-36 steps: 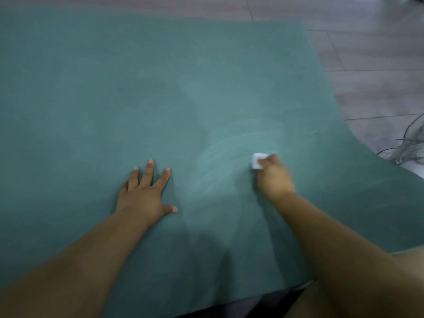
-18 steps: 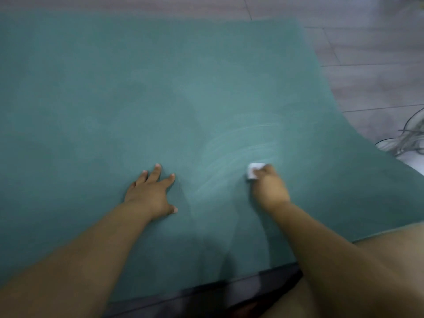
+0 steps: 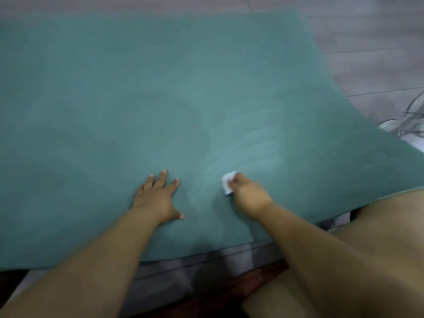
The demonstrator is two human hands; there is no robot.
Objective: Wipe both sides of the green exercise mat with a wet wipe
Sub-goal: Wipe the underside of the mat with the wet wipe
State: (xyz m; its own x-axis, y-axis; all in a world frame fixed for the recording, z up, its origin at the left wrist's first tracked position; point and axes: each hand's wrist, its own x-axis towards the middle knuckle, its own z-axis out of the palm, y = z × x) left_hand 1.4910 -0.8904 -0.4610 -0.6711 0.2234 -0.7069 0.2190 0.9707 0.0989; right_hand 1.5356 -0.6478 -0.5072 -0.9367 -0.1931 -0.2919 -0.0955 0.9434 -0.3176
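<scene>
The green exercise mat (image 3: 114,99) lies spread flat on the floor and fills most of the view. My left hand (image 3: 158,198) rests on it palm down, fingers straight and spread. My right hand (image 3: 249,195) grips a small folded white wet wipe (image 3: 227,184) and holds it against the mat, a little right of the left hand. Pale wet streaks mark the mat just beyond the wipe. The mat's near edge runs below both forearms.
Grey floor tiles (image 3: 367,53) lie beyond the mat's far and right edges. A wire-framed object (image 3: 410,122) stands at the right edge. My bare knee (image 3: 378,221) overlaps the mat's near right corner. Dark floor shows below the near edge.
My right hand has dragged the wipe toward me and leftward, leaving wet streaks behind it. The left hand has stayed flat on the mat. More of the near edge shows now.
</scene>
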